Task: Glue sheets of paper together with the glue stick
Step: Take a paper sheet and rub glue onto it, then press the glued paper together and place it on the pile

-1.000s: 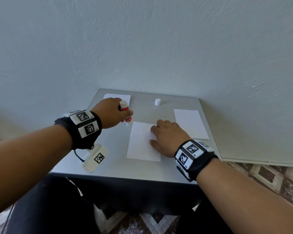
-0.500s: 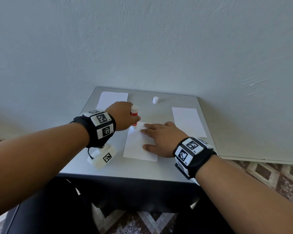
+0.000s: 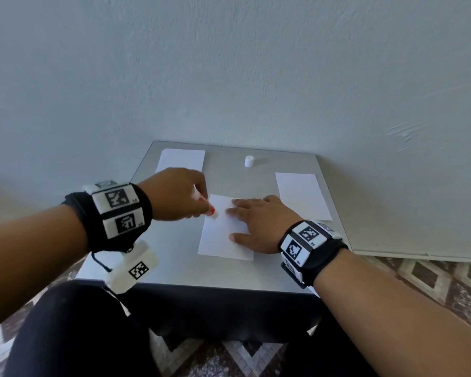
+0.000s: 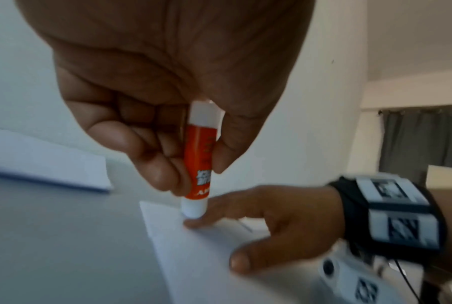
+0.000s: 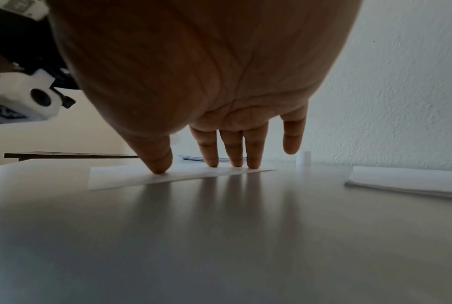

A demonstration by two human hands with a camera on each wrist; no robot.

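Glue stick (image 4: pixel 198 160), red with white ends, is sitting pinched between the thumb and the curled fingers of the left hand (image 3: pixel 174 197), and its lower white end is touching the far left corner of the middle sheet (image 3: pixel 220 240), just beside the fingertips (image 4: pixel 193 223) of the right hand (image 3: pixel 259 224). That right hand is lying spread on the same sheet: its thumb and three straight fingers are pressing the paper down, while the little finger is staying lifted above the table (image 3: pixel 174 257). The right edge of this sheet is running under the right hand, and the near part of the sheet, toward the person, is staying uncovered. Beyond the left hand a second pile of paper (image 3: pixel 182 159) is lying close to the far left corner of the table. To the right of the right hand a third pile of paper (image 3: pixel 302 194) is lying with its right edge near the table's right edge. Beyond both hands a small white cap (image 3: pixel 249 161) is standing upright, well apart from them. Bare grey table is showing between the sheets and toward the near edge.
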